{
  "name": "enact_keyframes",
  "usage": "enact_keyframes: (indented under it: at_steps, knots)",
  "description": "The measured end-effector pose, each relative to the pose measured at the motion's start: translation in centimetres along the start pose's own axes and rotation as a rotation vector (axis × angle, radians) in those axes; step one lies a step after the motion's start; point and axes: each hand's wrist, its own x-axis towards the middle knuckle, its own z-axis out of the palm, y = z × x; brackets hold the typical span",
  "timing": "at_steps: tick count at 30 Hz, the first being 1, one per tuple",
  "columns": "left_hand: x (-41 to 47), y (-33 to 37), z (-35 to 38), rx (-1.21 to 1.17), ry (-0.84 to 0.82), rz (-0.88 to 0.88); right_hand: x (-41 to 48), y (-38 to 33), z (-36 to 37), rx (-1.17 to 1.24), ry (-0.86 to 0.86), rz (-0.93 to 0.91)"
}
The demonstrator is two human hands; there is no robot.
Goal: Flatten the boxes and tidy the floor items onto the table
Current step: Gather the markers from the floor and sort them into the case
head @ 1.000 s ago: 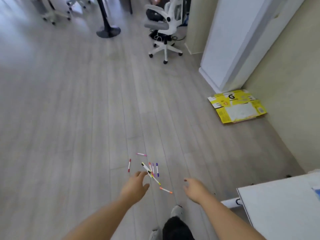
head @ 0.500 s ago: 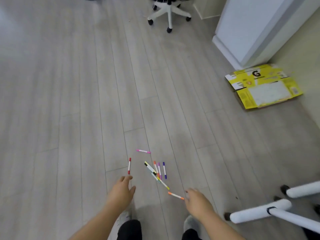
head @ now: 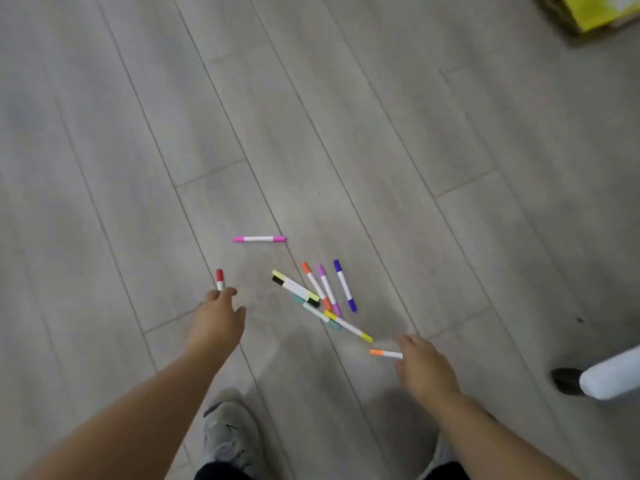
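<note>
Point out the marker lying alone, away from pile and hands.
The pink marker: it lies crosswise beyond the pile, touching no other; the red one is at the left hand, the orange one at the right hand.

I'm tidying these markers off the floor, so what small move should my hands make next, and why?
Probably pinch the nearest ones: the left hand is beside the red marker, the right hand at one end of the orange marker.

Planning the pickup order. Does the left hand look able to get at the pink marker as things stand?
Probably yes. The left hand is at the red marker, and the pink marker lies alone on bare floor just beyond, with nothing between.
</note>
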Motion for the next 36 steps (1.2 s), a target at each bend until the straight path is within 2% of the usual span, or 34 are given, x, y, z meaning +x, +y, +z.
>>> enact_keyframes:
  at_steps: [6,12,15,19,23,28,31,36]
  knots:
    - [5.2,-4.0,5.5,-0.149,0.149,-0.130,3.3,1.7,7.9,-0.150,0.138,-0.017]
    - [8.1,-5.1,7.6,-0.255,0.246,-0.206,5.2,3.9,10.7,-0.262,0.303,-0.137]
    - [8.6,-5.3,8.2,-0.240,0.244,-0.172,5.2,3.9,10.3,-0.208,0.352,-0.170]
    - [7.7,-3.9,8.2,-0.217,0.169,-0.122,4.8,2.5,8.3,-0.005,0.307,-0.077]
    - [7.0,-1.0,8.2,-0.054,0.151,0.115,6.4,-0.2,6.9,0.033,0.313,-0.094]
    - [8.2,3.0,8.1,0.093,0.110,0.473,8.3,-3.6,6.8,0.039,0.212,-0.153]
    - [9.4,4.6,8.4,0.252,0.063,0.580,8.5,-4.8,7.5,-0.048,0.206,-0.195]
    - [10.0,4.6,9.3,0.450,0.035,0.669,8.5,-5.0,8.3,-0.095,0.174,-0.112]
